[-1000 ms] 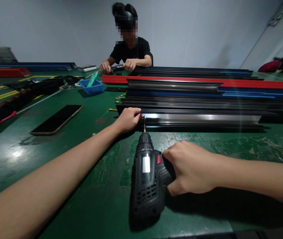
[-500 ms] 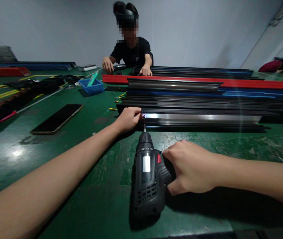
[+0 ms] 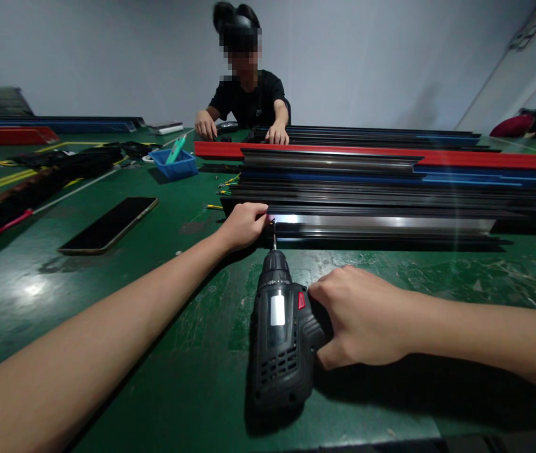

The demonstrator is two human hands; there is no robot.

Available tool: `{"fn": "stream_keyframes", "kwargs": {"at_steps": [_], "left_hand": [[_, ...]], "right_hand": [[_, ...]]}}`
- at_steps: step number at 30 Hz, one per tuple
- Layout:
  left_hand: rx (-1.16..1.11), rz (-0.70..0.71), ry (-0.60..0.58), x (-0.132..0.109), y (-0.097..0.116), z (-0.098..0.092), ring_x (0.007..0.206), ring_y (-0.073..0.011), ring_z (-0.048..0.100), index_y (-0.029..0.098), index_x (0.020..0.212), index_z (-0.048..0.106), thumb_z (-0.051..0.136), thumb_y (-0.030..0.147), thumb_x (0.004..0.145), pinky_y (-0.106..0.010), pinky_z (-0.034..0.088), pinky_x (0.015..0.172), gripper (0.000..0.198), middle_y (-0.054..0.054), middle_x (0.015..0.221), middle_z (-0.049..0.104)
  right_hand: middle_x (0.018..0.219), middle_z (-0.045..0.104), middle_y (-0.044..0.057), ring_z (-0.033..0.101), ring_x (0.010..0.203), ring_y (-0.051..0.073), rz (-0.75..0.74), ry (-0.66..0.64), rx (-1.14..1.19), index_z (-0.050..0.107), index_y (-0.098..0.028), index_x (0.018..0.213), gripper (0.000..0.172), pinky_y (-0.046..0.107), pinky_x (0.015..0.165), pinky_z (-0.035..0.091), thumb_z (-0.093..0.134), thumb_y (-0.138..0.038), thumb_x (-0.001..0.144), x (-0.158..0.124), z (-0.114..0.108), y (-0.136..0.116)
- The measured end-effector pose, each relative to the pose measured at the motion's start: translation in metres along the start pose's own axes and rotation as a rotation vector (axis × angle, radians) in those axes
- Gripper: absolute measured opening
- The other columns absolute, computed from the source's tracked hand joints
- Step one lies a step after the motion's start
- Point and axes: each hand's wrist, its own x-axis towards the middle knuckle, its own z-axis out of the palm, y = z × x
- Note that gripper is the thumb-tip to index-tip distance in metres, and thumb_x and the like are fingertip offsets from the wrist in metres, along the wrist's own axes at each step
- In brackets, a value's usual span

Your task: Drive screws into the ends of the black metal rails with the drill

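My right hand [image 3: 357, 318] is wrapped round the handle of a black cordless drill [image 3: 280, 340] with a red switch, which lies on its side. Its bit [image 3: 274, 238] points away from me and meets the near left end of a long metal profile [image 3: 381, 221], dark with a shiny silver face. At that same end my left hand [image 3: 245, 225] is closed, its fingers bent against the profile just left of the bit tip. What the fingertips pinch there is partly hidden. Light from the drill shines on the metal beside the tip.
Behind lie more black, blue and red profiles [image 3: 372, 151], with yellow-green wires at their left ends. Left on the green table [image 3: 192, 377] are a phone [image 3: 110, 225], a blue bin [image 3: 173, 168] with a teal tool, and dark cable bundles [image 3: 46, 182]. A co-worker [image 3: 249, 100] sits opposite.
My hands, the drill and the profile stay almost exactly where they were. Across the table, the co-worker's hand on the left has shifted very slightly.
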Motion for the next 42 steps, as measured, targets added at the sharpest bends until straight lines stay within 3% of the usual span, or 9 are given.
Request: {"fn": "stream_keyframes", "kwargs": {"at_steps": [42], "left_hand": [[0.014,-0.010,-0.008,0.0005,0.0013,-0.0005,0.061,-0.0144,0.045,0.017,0.061,0.052,0.050,0.032,0.087,-0.029,0.028,0.062,0.030,-0.002,0.060,0.054]], "right_hand": [[0.061,0.062,0.002,0.038,0.048,0.013,-0.006,0.023,-0.027,0.070,-0.016,0.074,0.045,0.030,0.045,0.025,0.078,-0.061,0.069,0.0007,0.0024,0.0013]]}}
